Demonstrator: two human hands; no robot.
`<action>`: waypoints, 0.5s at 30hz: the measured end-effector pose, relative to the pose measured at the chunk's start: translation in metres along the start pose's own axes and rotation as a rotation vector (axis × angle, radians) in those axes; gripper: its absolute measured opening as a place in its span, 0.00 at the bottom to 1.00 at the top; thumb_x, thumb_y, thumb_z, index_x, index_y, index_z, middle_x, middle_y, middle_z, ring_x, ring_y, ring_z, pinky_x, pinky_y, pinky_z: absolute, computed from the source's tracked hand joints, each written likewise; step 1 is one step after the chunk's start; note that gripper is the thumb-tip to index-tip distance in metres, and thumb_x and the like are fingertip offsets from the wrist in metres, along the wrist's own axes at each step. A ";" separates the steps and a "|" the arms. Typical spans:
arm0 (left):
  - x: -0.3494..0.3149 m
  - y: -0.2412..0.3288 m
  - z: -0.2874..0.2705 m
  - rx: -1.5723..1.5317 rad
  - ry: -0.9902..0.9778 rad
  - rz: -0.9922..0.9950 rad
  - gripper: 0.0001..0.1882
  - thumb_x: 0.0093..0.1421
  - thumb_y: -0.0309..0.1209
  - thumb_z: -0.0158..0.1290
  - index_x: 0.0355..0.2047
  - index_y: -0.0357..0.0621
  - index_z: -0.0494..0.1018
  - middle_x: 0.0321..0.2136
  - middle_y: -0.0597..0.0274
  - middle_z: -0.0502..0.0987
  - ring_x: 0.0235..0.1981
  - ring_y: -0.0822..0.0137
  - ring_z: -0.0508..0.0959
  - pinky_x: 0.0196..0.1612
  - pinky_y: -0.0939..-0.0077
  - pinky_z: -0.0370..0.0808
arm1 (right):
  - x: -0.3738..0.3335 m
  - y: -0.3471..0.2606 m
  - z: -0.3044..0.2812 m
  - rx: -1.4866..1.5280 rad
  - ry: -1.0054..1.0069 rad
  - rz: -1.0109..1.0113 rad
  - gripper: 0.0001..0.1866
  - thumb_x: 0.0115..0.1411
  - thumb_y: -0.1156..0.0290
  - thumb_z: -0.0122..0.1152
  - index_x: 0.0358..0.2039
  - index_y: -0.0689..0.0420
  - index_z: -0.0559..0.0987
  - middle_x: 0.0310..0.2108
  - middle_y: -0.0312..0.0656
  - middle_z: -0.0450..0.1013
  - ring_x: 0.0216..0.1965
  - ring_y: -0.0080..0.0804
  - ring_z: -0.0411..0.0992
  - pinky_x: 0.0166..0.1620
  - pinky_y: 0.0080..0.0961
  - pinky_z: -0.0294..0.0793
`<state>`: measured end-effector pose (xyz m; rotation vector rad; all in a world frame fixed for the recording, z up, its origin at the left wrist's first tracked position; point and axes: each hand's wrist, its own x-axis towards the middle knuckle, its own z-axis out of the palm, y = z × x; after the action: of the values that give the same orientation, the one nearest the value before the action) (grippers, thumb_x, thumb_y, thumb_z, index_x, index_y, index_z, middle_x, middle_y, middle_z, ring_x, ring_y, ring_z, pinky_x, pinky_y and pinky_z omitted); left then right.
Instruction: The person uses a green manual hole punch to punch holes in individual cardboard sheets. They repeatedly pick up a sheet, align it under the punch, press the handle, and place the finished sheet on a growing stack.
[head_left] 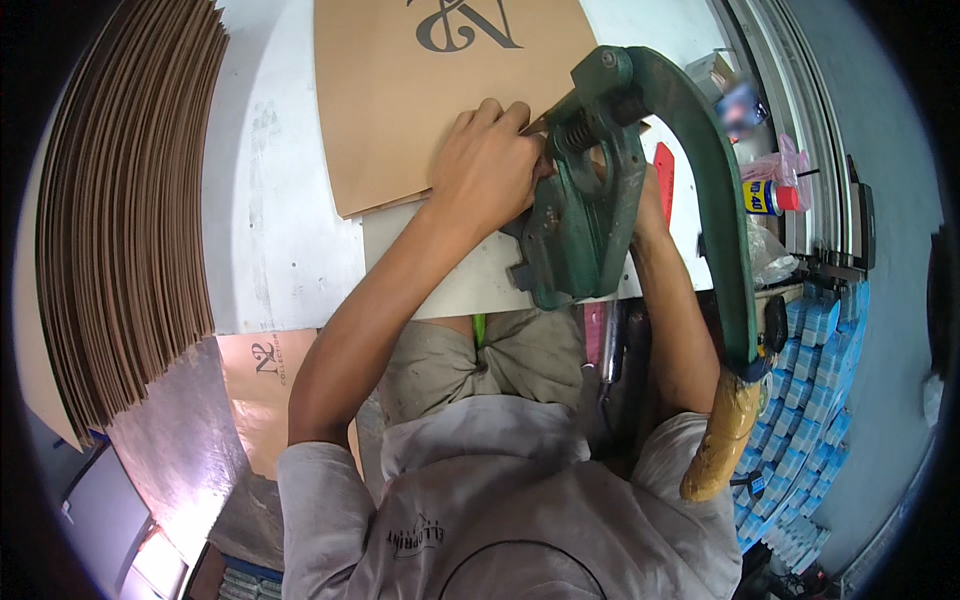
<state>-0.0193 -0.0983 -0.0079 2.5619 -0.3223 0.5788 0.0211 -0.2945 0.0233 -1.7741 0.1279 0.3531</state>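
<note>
A flat brown paper bag (385,120) with dark printed lettering lies on the white table. My left hand (485,160) rests over its near right part, fingers curled and closed on the bag beside a green hand press (585,220). The press has a long curved lever that ends in a yellow wrapped handle (725,440) above my right upper arm. Behind the press body is my right hand (648,195); only its edge and the wrist show, and its fingers are hidden. Whatever lies between the press jaws cannot be made out.
A tall stack of brown card or bags (130,200) fills the left side of the table (270,200). Right of the press lie a red flat tool (664,180) and a blue and yellow can (760,197) with a red cap. Blue bundles (815,390) are piled at the lower right.
</note>
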 end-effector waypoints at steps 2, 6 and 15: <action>0.006 0.002 0.001 -0.007 -0.008 0.003 0.12 0.53 0.39 0.68 0.34 0.47 0.86 0.38 0.61 0.78 0.45 0.57 0.76 0.46 0.61 0.73 | 0.004 0.006 -0.022 -0.125 -0.146 -0.031 0.14 0.66 0.62 0.69 0.41 0.62 0.84 0.33 0.34 0.79 0.32 0.22 0.75 0.33 0.22 0.73; 0.008 0.004 -0.002 -0.059 -0.077 -0.019 0.12 0.55 0.35 0.67 0.37 0.42 0.85 0.39 0.58 0.79 0.44 0.54 0.77 0.49 0.59 0.74 | -0.018 -0.046 -0.076 -0.521 -0.089 -0.144 0.13 0.69 0.70 0.59 0.46 0.66 0.83 0.32 0.35 0.79 0.28 0.21 0.73 0.31 0.21 0.71; 0.001 0.003 -0.003 -0.017 -0.095 -0.018 0.15 0.54 0.37 0.67 0.39 0.44 0.85 0.39 0.59 0.79 0.45 0.54 0.77 0.50 0.58 0.74 | -0.098 -0.015 -0.024 -1.152 -0.186 -1.527 0.44 0.60 0.24 0.48 0.60 0.47 0.81 0.72 0.55 0.61 0.77 0.72 0.37 0.71 0.74 0.21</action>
<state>-0.0204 -0.0996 -0.0034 2.5784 -0.3348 0.4475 -0.0631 -0.3247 0.0718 -2.2993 -1.7786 -0.6744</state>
